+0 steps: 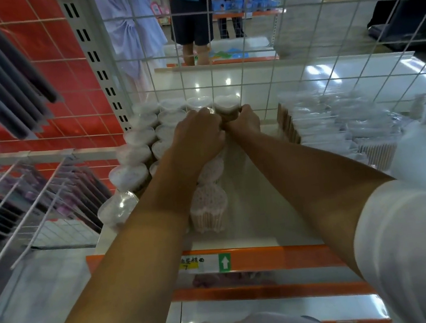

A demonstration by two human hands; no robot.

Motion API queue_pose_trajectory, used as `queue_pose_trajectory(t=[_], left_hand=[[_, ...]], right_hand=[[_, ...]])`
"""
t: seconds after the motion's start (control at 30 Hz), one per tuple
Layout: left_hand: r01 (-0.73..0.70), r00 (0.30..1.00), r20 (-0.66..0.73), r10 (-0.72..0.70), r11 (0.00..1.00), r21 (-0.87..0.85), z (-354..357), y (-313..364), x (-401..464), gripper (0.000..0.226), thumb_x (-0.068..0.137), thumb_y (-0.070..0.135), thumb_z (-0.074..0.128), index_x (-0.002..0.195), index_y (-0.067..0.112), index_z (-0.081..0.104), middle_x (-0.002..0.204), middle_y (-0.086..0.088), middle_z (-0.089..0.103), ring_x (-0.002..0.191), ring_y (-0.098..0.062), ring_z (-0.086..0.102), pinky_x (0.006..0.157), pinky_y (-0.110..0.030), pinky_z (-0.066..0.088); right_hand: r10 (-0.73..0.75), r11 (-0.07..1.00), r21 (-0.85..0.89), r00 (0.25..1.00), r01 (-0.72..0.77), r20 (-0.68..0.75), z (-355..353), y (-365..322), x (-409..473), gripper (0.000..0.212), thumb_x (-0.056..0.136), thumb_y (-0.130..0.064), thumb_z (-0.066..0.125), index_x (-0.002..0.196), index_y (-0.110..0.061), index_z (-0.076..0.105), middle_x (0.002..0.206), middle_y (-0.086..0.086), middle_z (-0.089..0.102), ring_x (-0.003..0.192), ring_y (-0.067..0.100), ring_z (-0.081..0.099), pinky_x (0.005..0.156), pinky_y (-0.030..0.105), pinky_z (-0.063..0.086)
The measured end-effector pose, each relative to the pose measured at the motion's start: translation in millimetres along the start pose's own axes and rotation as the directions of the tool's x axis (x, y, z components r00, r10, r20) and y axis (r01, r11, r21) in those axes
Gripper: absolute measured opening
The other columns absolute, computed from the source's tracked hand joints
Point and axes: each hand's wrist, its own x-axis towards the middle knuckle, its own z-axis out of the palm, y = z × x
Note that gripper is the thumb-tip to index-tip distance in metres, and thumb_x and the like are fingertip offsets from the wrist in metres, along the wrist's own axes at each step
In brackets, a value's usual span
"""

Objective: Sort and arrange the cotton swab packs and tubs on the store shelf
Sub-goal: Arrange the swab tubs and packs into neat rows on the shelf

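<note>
Clear heart-shaped tubs of cotton swabs stand in rows on the left of the white shelf. Both my hands reach to the back of the shelf. My left hand lies curled over the tubs in the third row. My right hand grips one tub near the wire back panel. More tubs stand in a line under my left forearm. Flat packs of swabs are piled on the right.
A wire grid panel closes the shelf's back; people stand beyond it. Wire hooks with hanging goods stick out at the left. An orange shelf edge with a price label runs along the front. Bare shelf lies between tubs and packs.
</note>
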Motion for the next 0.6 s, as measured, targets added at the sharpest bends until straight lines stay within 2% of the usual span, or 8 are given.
queue_pose_trajectory(t=[0.07,0.13,0.2,0.27,0.33,0.4,0.53,0.6], left_hand=[[-0.031,0.999,-0.024,0.031,1.0,-0.002,0.2,-1.2,0.3,0.02,0.09,0.021,0.047,0.087,0.008,0.063,0.086,-0.008,0.058,0.079,-0.019,0.054,0.077,-0.035,0.046],[-0.02,0.999,-0.026,0.02,1.0,-0.007,-0.9,-0.9,1.5,0.019,0.089,0.021,0.048,0.086,0.008,0.062,0.079,-0.003,0.052,0.075,-0.017,0.052,0.074,-0.032,0.044],[-0.011,0.999,-0.04,0.011,1.0,-0.001,-3.5,3.3,2.2,0.02,0.09,0.022,0.049,0.094,0.006,0.061,0.084,-0.003,0.053,0.08,-0.017,0.054,0.075,-0.029,0.042],[-0.015,0.999,-0.036,0.015,1.0,0.022,-8.1,12.2,3.9,0.026,0.092,0.023,0.048,0.108,0.006,0.059,0.1,-0.008,0.06,0.094,-0.022,0.056,0.083,-0.032,0.044],[0.017,1.0,0.017,-0.018,0.998,0.054,-14.6,23.4,7.2,0.029,0.094,0.024,0.046,0.115,0.007,0.056,0.112,-0.01,0.057,0.106,-0.026,0.052,0.092,-0.041,0.043],[0.051,0.997,0.044,-0.056,0.993,0.103,-20.8,34.3,12.7,0.026,0.095,0.021,0.044,0.113,0.008,0.055,0.113,-0.011,0.056,0.108,-0.027,0.05,0.093,-0.044,0.042],[0.105,0.994,-0.011,-0.105,0.979,0.173,-29.6,58.9,24.9,0.027,0.09,0.015,0.047,0.115,0.009,0.056,0.111,-0.01,0.056,0.109,-0.028,0.049,0.087,-0.038,0.039],[0.107,0.994,-0.039,-0.102,0.978,0.178,-30.2,71.6,29.9,0.028,0.089,0.014,0.047,0.115,0.008,0.055,0.11,-0.01,0.056,0.108,-0.029,0.049,0.085,-0.037,0.039]], right_hand=[[0.008,1.0,0.001,1.0,-0.008,0.002,-0.2,-1.0,-1.4,0.058,0.08,-0.029,0.068,0.125,-0.005,0.041,0.123,0.016,0.054,0.112,0.03,0.053,0.087,0.037,0.045],[0.026,1.0,-0.007,1.0,-0.026,0.013,-2.2,-2.6,-2.2,0.061,0.08,-0.03,0.068,0.126,-0.005,0.038,0.124,0.016,0.052,0.113,0.031,0.052,0.087,0.037,0.045],[0.043,0.999,-0.013,0.999,-0.043,0.029,-6.2,-4.6,-3.2,0.063,0.081,-0.031,0.067,0.128,-0.004,0.036,0.125,0.017,0.049,0.113,0.031,0.051,0.088,0.037,0.046],[0.024,0.999,-0.04,0.999,-0.023,0.029,-11.9,-7.4,-4.1,0.059,0.083,-0.029,0.065,0.128,-0.004,0.036,0.125,0.017,0.049,0.113,0.03,0.051,0.087,0.035,0.046],[-0.023,0.995,-0.093,1.0,0.025,0.022,-19.7,-11.0,-5.3,0.053,0.085,-0.024,0.062,0.127,-0.004,0.037,0.125,0.016,0.048,0.113,0.029,0.051,0.087,0.033,0.044],[-0.083,0.981,-0.172,0.996,0.087,0.029,-31.2,-13.8,-8.0,0.048,0.086,-0.018,0.059,0.127,-0.004,0.039,0.126,0.015,0.046,0.114,0.029,0.049,0.089,0.034,0.043],[-0.3,0.882,-0.371,0.953,0.292,0.038,-64.5,-14.6,-17.2,0.052,0.084,-0.012,0.056,0.132,-0.006,0.037,0.131,0.014,0.04,0.118,0.03,0.043,0.091,0.035,0.04],[-0.375,0.829,-0.436,0.926,0.35,0.03,-82.6,-12.4,-19.4,0.056,0.083,-0.01,0.057,0.134,-0.007,0.035,0.133,0.014,0.039,0.119,0.029,0.042,0.093,0.035,0.041]])
